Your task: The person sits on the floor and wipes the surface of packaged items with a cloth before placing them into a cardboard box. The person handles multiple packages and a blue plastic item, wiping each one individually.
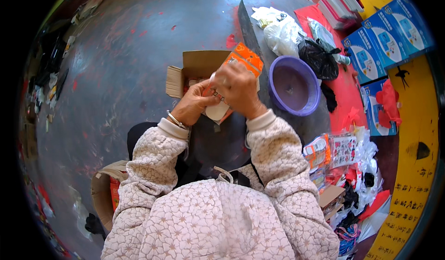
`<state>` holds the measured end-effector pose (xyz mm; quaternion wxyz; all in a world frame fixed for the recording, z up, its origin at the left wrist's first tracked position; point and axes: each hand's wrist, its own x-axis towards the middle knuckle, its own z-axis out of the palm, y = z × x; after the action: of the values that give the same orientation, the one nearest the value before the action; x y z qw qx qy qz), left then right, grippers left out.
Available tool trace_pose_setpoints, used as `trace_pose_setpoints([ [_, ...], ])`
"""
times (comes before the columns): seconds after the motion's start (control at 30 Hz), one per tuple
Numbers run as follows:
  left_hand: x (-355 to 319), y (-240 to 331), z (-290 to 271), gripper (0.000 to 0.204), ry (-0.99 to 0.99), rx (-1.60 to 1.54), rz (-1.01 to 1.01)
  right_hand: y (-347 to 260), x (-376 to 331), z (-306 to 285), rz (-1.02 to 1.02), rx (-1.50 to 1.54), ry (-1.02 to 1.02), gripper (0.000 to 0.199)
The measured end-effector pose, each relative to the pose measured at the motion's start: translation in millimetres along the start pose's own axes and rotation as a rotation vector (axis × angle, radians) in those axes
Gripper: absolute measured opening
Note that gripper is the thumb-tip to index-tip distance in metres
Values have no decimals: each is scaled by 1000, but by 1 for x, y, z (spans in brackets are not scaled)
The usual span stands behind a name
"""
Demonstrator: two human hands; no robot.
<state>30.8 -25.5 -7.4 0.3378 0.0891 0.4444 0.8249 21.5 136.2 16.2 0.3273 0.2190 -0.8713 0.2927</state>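
Both hands are at an orange and white packet (248, 58), held tilted over the near side of an open cardboard box (200, 62). My left hand (191, 103) is closed, pinching the packet's left edge between thumb and fingers. Across the packet's middle lies my right hand (238, 87), its fingers curled in and slightly blurred. A small whitish bit shows by the right fingertips, too unclear to name. The packet's pale lower end (217, 112) hangs below the hands. Inside the box, reddish contents are partly hidden by my left hand.
A purple basin (294, 86) of murky water stands right of the box, with white plastic bags (283, 34) and a black bag (320, 58) behind. Blue boxes (384, 40) line the far right. Packets and plastic (343, 151) pile up at right. Another carton (103, 193) is by my left side.
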Motion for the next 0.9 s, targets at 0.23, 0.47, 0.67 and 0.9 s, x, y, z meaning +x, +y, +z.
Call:
trace_pose_setpoints([
  [0.23, -1, 5, -5, 55, 30, -97, 81, 109, 4, -32, 928, 296, 343, 16],
  [0.47, 4, 7, -1, 54, 2, -184, 137, 59, -19, -32, 1306, 1457, 103, 31],
  [0.67, 1, 6, 3, 46, 4, -159, 103, 21, -6, -31, 1035, 1377, -28, 22],
  [0.9, 6, 4, -32, 44, 379, 206, 174, 32, 4, -51, 843, 535, 33, 18],
])
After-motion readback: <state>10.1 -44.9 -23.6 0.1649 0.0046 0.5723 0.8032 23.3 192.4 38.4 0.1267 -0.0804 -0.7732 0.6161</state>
